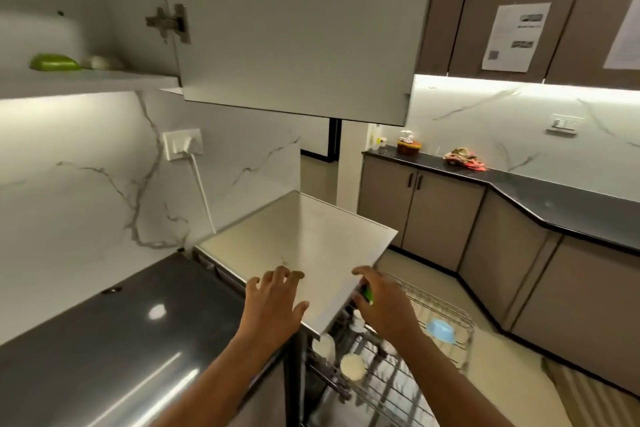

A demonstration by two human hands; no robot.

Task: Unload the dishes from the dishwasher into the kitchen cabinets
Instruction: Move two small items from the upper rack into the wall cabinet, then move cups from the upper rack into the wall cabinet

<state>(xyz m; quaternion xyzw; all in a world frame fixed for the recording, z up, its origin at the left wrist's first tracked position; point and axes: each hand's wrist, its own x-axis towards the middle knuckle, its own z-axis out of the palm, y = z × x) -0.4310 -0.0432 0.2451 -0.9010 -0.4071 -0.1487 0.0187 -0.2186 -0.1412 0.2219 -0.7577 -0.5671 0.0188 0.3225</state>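
I see a marble-walled kitchen with dark countertops (114,350). My left hand (273,302) hovers spread over the dishwasher's steel top (304,246). My right hand (384,305) pinches a small green item (368,295) above the pulled-out rack (446,319) holding a blue bowl (440,330). The cabinet door (298,28) overhead stands open.

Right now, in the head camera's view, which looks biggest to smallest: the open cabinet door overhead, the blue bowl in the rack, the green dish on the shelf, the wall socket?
1. Cabinet door, by far, though it is nearest.
2. Green dish.
3. Wall socket and blue bowl look alike; unranked.
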